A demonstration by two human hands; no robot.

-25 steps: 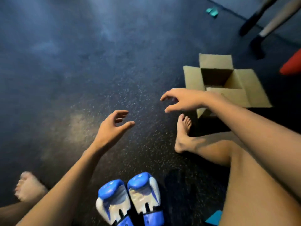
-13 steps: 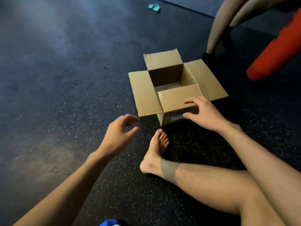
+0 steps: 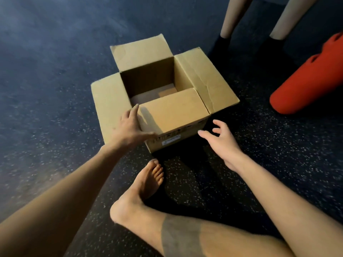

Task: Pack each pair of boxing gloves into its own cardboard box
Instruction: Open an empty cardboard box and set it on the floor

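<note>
Cardboard flap (image 3: 174, 110) under the left hand (image 3: 130, 127), flat, fingers straight; cardboard box (image 3: 148, 75) open dead ahead on the floor (image 3: 55, 89); right hand (image 3: 220, 140) spread, empty, just beside its front wall. Best to press that near flap fully outward first. Boxing gloves out of view.

A plain tan cardboard box (image 3: 172, 112), darker brown inside, bears a small white label (image 3: 171, 140) with dark print. The floor (image 3: 55, 108) is dark blue-black, flecked all over with small white speckles. A solid bright red shape (image 3: 306, 84) lies at right. Two pale beige legs (image 3: 232, 15) end in black. A grey band (image 3: 178, 236) rings a bare shin.
</note>
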